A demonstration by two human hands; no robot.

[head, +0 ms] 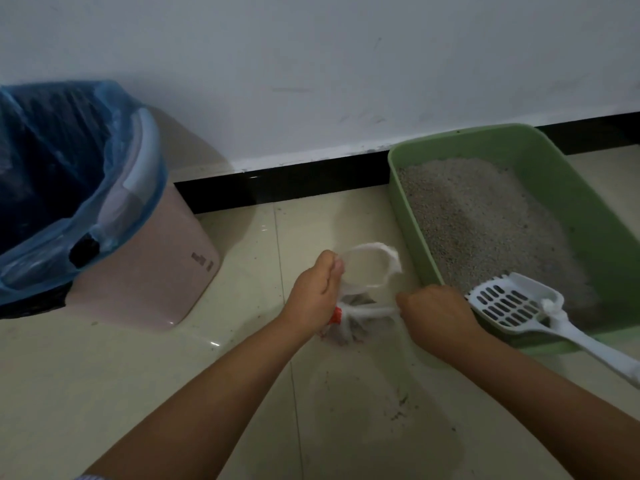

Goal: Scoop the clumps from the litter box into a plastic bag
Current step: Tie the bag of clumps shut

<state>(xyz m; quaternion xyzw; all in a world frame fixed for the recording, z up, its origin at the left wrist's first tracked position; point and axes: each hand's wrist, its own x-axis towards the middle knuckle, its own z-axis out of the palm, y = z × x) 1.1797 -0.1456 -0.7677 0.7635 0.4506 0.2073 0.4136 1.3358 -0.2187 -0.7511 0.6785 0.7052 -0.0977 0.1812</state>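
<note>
Tiled floor (242, 393) by wall. Your left hand (313, 292) pinches bag (363, 271) handle loop; right hand (438, 315) pulls other handle taut. Bag on floor beside box (408, 202), thin, limp, bottom-heavy: grip handles. Scoop (512, 306) rests in box.

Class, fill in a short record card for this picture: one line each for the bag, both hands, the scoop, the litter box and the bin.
bag: small white plastic bag on the floor, its handles pulled as if being tied
left hand: left hand grips one bag handle loop
right hand: right hand pinches the other bag handle
scoop: white slotted scoop lies on the near edge of the box, unheld
litter box: green litter box by the wall, holding grey litter
bin: pink bin with a blue liner, at left
</note>
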